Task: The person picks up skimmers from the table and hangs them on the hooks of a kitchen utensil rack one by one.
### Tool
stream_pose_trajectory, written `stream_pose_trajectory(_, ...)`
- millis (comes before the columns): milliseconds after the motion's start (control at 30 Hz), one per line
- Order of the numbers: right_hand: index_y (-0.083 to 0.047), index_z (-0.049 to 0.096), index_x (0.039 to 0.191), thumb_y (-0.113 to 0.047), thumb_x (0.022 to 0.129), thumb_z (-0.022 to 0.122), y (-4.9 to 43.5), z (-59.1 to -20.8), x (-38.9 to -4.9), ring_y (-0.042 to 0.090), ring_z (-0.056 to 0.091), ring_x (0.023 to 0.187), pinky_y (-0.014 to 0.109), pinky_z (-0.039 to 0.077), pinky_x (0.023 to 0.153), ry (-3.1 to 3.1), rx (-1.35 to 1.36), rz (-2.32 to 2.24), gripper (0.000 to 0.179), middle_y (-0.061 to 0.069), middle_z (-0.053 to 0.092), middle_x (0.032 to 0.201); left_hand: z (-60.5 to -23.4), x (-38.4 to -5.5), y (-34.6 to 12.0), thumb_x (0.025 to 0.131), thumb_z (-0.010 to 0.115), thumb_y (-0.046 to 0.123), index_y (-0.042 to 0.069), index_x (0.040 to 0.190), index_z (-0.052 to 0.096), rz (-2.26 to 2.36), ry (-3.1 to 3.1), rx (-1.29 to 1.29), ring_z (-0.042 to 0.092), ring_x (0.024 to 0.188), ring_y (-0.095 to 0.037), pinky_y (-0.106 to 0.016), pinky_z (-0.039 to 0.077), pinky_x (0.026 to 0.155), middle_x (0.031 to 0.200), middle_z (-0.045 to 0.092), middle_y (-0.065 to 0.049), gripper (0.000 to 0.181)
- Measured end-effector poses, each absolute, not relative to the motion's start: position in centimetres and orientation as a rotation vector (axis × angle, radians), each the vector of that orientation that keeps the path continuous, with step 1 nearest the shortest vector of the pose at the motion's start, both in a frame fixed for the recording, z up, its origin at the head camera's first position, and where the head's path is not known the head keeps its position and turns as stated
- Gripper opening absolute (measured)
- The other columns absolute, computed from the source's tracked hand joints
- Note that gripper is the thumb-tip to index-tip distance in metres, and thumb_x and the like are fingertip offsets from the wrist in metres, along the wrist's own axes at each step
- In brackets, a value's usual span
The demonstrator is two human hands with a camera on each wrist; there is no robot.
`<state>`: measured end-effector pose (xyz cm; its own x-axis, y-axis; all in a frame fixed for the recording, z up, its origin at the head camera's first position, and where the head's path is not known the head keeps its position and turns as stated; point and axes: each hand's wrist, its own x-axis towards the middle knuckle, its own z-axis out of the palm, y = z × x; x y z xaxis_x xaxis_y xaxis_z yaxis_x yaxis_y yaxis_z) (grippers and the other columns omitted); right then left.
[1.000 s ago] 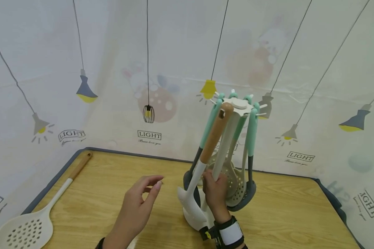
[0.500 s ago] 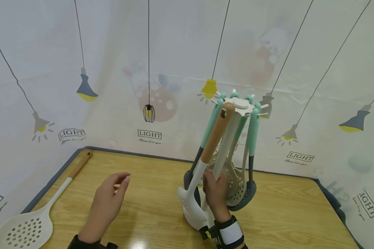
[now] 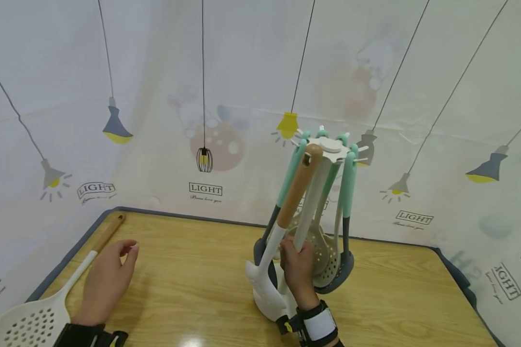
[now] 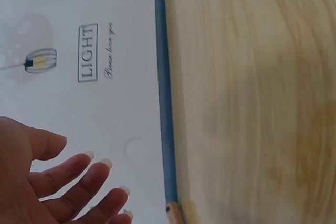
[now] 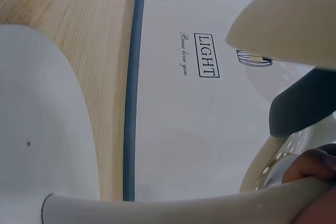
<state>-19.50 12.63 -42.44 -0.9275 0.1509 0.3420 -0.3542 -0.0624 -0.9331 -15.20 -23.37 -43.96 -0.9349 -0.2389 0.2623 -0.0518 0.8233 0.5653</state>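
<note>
A white utensil stand (image 3: 330, 144) rises right of the middle, hung with several kitchen tools. My right hand (image 3: 298, 270) grips its upright post (image 5: 184, 211), low down, above the round base (image 5: 42, 119). In front of the post hangs a white ladle (image 3: 267, 284) with a wooden-coloured handle. Mint-handled tools hang around the rest, among them a beige perforated skimmer (image 3: 330, 265) and dark-headed ones. My left hand (image 3: 108, 279) holds nothing, its fingers loosely bent, over a white skimmer (image 3: 30, 323) lying at the table's left, partly overlapping its handle in the head view.
The wood-look tabletop (image 3: 191, 270) has a dark blue edge (image 3: 191, 218) along the back and left. Behind it stands a pale wall covering (image 3: 156, 120) printed with hanging lamps.
My left hand has moved left from near the stand to beside the lying skimmer. The right hand keeps its grip on the post, and the stand stays put.
</note>
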Motion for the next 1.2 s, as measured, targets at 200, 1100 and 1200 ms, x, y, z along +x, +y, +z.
stream_pose_trajectory(200, -0.004, 0.035, 0.054, 0.001, 0.089, 0.049, 12.7, -42.5, -19.4, 0.006, 0.029, 0.037, 0.026, 0.023, 0.036, -1.895, 0.224, 2.029, 0.037, -0.002, 0.031, 0.045, -44.8, -15.5, -25.4, 0.100, 0.049, 0.031, -0.007, 0.122, 0.058, -0.682, -2.672, 0.328, 0.056, 0.086, -0.038, -0.042, 0.041, 0.062, 0.109, 0.059, -0.028, 0.045)
stream_pose_trajectory(1100, 0.000, 0.038, 0.058, -0.001, 0.090, 0.051, 12.9, -42.6, -19.4, 0.005, 0.030, 0.038, 0.025, 0.023, 0.036, -1.863, 0.283, 2.100, 0.035, -0.004, 0.033, 0.046, -47.9, -17.3, -31.8, 0.098, 0.043, 0.027, -0.021, 0.132, 0.028, -0.657, -3.035, 0.747, 0.024, 0.112, -0.066, -0.068, 0.025, 0.088, 0.118, 0.025, -0.051, 0.061)
stream_pose_trajectory(1200, 0.000, 0.038, 0.060, -0.006, 0.095, 0.051, 13.2, -42.6, -19.4, 0.007, 0.029, 0.039, 0.026, 0.023, 0.035, -1.843, 0.407, 2.115, 0.038, -0.003, 0.032, 0.047, -48.0, -17.2, -32.1, 0.096, 0.042, 0.024, -0.020, 0.131, 0.031, -0.669, -3.012, 0.754, 0.028, 0.109, -0.065, -0.066, 0.027, 0.086, 0.115, 0.029, -0.049, 0.057)
